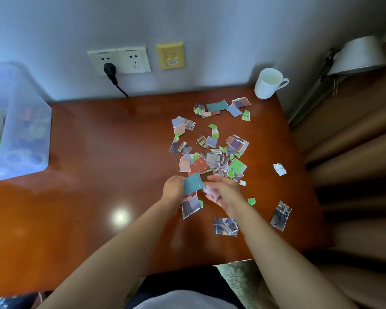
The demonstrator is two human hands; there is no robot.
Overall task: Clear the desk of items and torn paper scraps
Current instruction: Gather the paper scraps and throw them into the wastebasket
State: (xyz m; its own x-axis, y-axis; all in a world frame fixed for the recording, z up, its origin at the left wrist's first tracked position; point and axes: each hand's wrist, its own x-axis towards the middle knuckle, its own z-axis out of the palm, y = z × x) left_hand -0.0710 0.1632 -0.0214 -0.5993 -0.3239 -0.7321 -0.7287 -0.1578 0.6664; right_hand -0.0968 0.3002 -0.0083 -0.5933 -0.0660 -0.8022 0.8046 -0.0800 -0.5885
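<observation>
Currently the left hand (173, 189) grips a teal scrap (193, 184). Close beside it, the right hand (223, 192) pinches a pale scrap (210, 191). Most scraps (214, 161) lie loose on the desk (120, 152). Risk: overfull grips shed pieces, and a sweeping forearm could scatter them floorward.

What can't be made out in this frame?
All in the head view.
clear bin: contents blurred, partly cut off by the left edge.
left hand: fingers hidden behind the teal scrap it holds.
right hand: motion-blurred, grip unclear.
loose scraps: print too small to read.
</observation>
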